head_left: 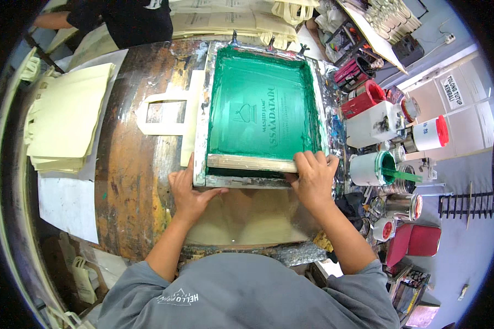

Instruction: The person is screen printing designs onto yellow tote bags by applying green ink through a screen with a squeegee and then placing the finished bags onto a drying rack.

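A screen-printing frame (202, 118) lies on the wooden table in front of me, its mesh (258, 109) coated with green ink and showing a printed design. Across the near end of the mesh rests a wooden squeegee (247, 162). My right hand (316, 178) is closed around the squeegee's right end, fingers over the top. At the frame's near left corner, my left hand (186, 192) grips the rail, thumb stretched along the front edge. A cream tote bag (189, 131) sticks out from under the frame's left side, its handle loop (144, 118) lying flat; the rest is hidden.
Left on the table (127, 175) sits a stack of cream bags (68, 112). Ink containers crowd the right side, including a green-smeared pot (366, 169) and a red pot (361, 98). Another person (132, 22) stands at the far left. Clamps (271, 43) line the frame's far edge.
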The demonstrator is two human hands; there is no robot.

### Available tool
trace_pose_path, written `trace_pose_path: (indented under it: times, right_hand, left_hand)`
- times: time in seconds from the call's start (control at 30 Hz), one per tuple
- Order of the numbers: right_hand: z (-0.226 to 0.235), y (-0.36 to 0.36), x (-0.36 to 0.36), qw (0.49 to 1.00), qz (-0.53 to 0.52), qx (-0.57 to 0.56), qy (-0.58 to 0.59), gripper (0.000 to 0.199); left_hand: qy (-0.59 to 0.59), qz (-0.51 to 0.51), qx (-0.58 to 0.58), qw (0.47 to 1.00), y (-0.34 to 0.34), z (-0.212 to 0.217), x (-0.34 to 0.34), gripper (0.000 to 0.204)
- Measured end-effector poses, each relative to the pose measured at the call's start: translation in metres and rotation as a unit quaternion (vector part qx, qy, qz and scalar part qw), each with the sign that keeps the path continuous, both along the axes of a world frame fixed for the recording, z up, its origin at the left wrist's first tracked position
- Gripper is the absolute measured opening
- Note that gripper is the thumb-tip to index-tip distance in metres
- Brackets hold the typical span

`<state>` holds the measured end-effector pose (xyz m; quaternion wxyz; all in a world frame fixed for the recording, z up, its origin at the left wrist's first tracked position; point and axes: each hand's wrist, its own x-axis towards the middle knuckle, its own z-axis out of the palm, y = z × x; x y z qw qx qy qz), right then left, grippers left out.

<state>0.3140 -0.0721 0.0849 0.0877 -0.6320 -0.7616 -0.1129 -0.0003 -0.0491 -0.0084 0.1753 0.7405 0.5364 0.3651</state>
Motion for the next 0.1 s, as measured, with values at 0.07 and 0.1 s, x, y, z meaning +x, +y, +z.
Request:
trace_pose_path:
  times: [0.07, 0.1]
  right_hand:
    - [-0.008, 0.03, 0.002, 1.0, -0.022, 0.015, 0.001, 0.049]
    - [-0.012, 0.049, 0.008, 0.999, -0.018, 0.028, -0.004, 0.049]
  left_hand:
    - [0.001, -0.005, -0.004, 1.0, 0.003, -0.001, -0.002, 0.121]
    - [0.002, -0.012, -0.006, 1.0, 0.005, -0.001, -0.001, 0.121]
